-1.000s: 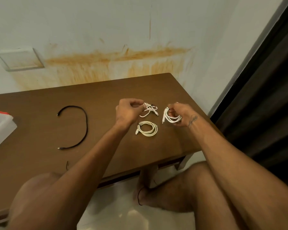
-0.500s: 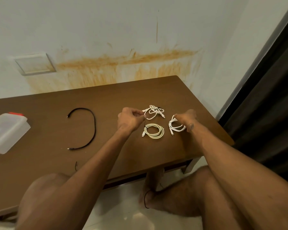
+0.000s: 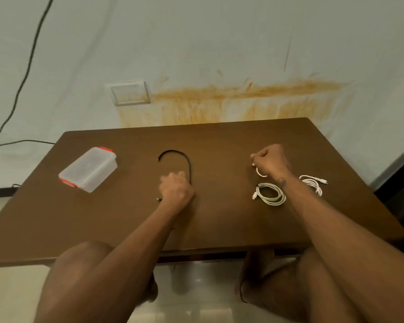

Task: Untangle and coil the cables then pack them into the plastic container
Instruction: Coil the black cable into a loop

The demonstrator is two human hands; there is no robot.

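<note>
Sorting cables on our brown table (image 3: 219, 224)

Our left hand (image 3: 176, 191) sits curled over the black cable (image 3: 189, 163), grip unclear; our right hand (image 3: 269, 160) pinches a white cable (image 3: 259, 172).

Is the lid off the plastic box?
No, the plastic box sits closed on the table, its clear lid on top with the orange-red clips at both ends.

Brown table (image 3: 219, 141), plastic container (image 3: 89, 169), black cable (image 3: 187, 159), 2 white coils (image 3: 272, 194)
</note>
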